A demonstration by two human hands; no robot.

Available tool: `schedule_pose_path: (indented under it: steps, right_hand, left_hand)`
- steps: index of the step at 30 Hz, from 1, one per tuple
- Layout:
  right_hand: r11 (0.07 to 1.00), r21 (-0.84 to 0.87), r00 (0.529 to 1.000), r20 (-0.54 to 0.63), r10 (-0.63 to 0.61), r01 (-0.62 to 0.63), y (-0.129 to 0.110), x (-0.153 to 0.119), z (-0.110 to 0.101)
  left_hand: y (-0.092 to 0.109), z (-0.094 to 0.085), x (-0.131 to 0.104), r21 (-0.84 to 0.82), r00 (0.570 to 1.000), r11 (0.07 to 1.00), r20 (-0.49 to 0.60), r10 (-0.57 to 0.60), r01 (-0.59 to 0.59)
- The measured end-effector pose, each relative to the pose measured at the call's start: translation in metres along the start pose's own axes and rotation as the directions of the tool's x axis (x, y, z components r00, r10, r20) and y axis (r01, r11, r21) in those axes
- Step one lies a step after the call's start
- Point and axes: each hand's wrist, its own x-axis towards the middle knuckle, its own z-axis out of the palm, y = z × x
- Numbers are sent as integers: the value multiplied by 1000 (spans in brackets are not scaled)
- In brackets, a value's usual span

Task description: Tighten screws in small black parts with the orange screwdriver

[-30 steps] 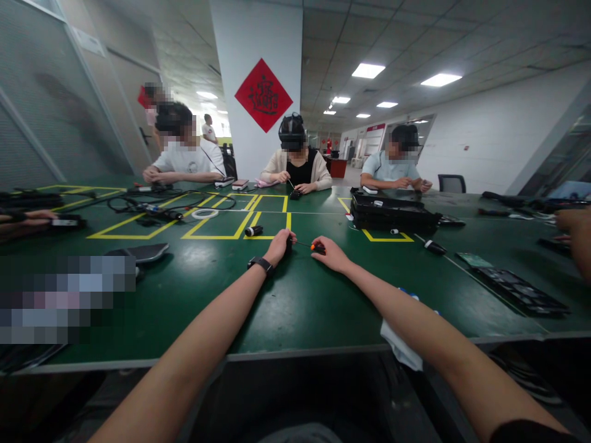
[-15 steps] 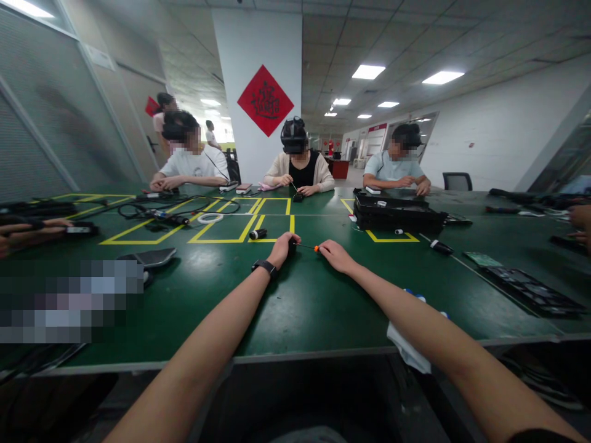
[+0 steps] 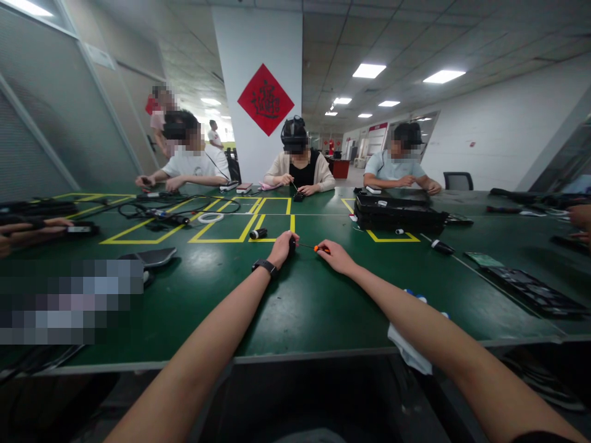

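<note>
Two hands, left (image 3: 282, 249) and right (image 3: 335, 256): one clamped on a mostly hidden black part (image 3: 292, 244), one on a screwdriver (image 3: 322, 250).

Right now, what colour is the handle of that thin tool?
The handle in the right hand is orange and black; head view.

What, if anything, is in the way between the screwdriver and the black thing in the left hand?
Nothing I can see: the screwdriver in the right hand points straight at the black thing in the left hand.
</note>
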Motion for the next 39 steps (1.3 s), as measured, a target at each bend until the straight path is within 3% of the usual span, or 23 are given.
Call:
schedule_pose_path:
  steps: [8,18,31,35,39]
  right_hand:
    - [1000,28,1000,-9,4,-4,-1,-2,-1]
    - [999,44,1000,-12,6,-5,1,-3,-1]
    - [999,41,1000,-15,19,-18,-1,0,-1]
    - [989,139,999,-9,45,-43,-1,0,-1]
    - [995,89,999,-6,50,-50,1,1,-1]
  left_hand:
    - [-3,1,3,-26,999,999,-36,-30,29]
    - [-11,1,7,-31,998,999,-40,38,-39]
    - [-1,1,0,51,999,999,-36,-15,17]
    - [-1,2,0,58,1000,998,-29,9,-7]
    - [-1,2,0,56,999,998,-25,23,-22]
